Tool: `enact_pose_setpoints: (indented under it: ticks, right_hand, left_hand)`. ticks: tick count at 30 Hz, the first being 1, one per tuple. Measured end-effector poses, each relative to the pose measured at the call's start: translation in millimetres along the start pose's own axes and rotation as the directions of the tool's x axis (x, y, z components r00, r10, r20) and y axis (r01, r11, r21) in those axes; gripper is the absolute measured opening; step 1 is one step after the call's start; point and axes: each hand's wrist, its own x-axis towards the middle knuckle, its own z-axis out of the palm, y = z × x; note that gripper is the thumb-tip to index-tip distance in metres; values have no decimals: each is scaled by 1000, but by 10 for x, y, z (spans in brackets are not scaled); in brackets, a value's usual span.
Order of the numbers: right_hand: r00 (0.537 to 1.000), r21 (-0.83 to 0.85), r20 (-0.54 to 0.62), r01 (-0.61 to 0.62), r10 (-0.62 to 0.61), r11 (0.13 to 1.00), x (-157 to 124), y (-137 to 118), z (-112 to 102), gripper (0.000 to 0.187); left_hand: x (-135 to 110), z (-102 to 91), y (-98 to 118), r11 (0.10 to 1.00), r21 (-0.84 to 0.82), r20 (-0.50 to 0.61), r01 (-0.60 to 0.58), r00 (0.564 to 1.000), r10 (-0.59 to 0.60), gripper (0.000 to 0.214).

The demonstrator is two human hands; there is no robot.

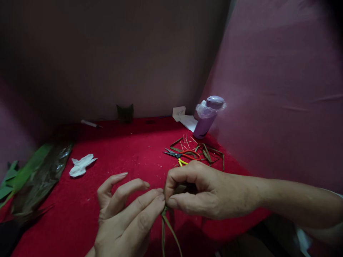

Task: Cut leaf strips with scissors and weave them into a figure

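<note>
Narrow green-brown leaf strips (171,228) hang down from between my fingertips, above the red cloth. My left hand (131,214) pinches them between thumb and index finger, its other fingers raised and spread. From the right, my right hand (195,191) meets it, thumb and forefinger pinched on the same strips; a darker piece of leaf shows partly inside its curled fingers. How the strips are joined at the fingertips is mostly hidden. Just beyond my right hand lies a pair of scissors (183,154) with red and yellow handles, blades pointing left.
Toothpicks (187,140) and loose leaf strips (206,151) lie behind the scissors. A purple bottle (205,123) wrapped in plastic stands by white papers (187,121). Further left are a crumpled tissue (82,165), a pen-like tube (90,124), a dark leaf piece (125,113) and broad leaves (40,178).
</note>
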Motion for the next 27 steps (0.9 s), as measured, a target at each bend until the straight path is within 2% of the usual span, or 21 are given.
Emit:
enact_pose_setpoints:
  ticks: [8, 14, 18, 21, 22, 23, 24, 27]
  right_hand:
    - [999, 67, -38, -15, 18, 998, 26, 22, 42, 8]
    - [997, 120, -35, -62, 66, 991, 30, 20, 52, 9]
    - [997, 66, -44, -57, 60, 996, 25, 7, 67, 3]
    - [997, 54, -41, -65, 67, 996, 30, 4, 74, 2]
    - [997, 64, -38, -69, 72, 996, 36, 6, 74, 2]
    - [997, 78, -35, -71, 74, 994, 44, 8, 73, 2]
    - [997, 97, -30, -73, 76, 993, 53, 12, 72, 2]
    - [996, 158, -21, -77, 81, 984, 85, 24, 70, 4]
  left_hand:
    - [-18, -26, -3, 998, 55, 61, -27, 998, 24, 29]
    - [13, -9, -3, 999, 39, -6, -19, 1000, 19, 20]
    - [-10, -39, -67, 984, 43, 100, -175, 980, 170, 22]
    - [-24, -52, -75, 988, 66, 85, -140, 987, 134, 30]
    - [-20, -49, -59, 982, 64, 69, -179, 982, 175, 32]
    - [-13, -42, -35, 982, 74, 80, -171, 983, 165, 32]
    - [-2, -31, -6, 994, 90, 46, -64, 997, 60, 28]
    - [28, 5, 73, 998, 60, -11, 19, 1000, -18, 25]
